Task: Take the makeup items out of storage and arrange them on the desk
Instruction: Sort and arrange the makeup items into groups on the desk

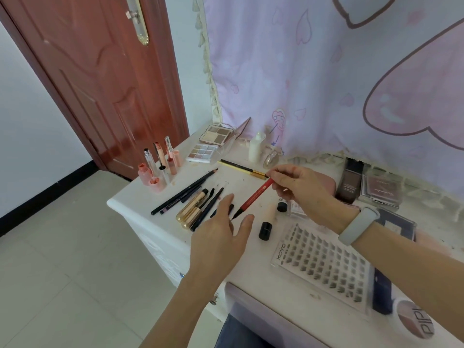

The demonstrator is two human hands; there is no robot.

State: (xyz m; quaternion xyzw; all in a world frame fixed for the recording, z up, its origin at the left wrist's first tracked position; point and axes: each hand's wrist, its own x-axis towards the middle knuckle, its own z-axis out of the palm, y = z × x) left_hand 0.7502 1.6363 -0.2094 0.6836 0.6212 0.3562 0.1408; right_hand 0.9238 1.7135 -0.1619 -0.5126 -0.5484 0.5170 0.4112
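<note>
The white desk (pixel 246 187) serves as the reference surface; all positions below are given relative to it. A pink-and-lilac printed curtain (pixel 326 71) hangs behind its far edge, and a red-brown door (pixel 100 84) stands beyond its left corner.

On the desk's near right area lies a clear lash tray (pixel 324 264) (marked XOYO). At the far edge sit two open eyeshadow palettes (pixel 208 144) and a white bottle (pixel 256 146). A cluster of pink lip-gloss tubes (pixel 160 167) stands upright at the left corner. Dark pencils and two gold tubes (pixel 190 207) lie side by side near the left front edge.

The right hand (pixel 298 189), wristband (pixel 359 226) on its wrist, pinches the upper end of a red liner pen (pixel 253 197), held tilted above the desk centre, tip down. The left hand (pixel 223 237) hovers over the front edge, fingers spread and relaxed, grasping nothing. A black cap (pixel 265 231) stands just beside it.
</note>
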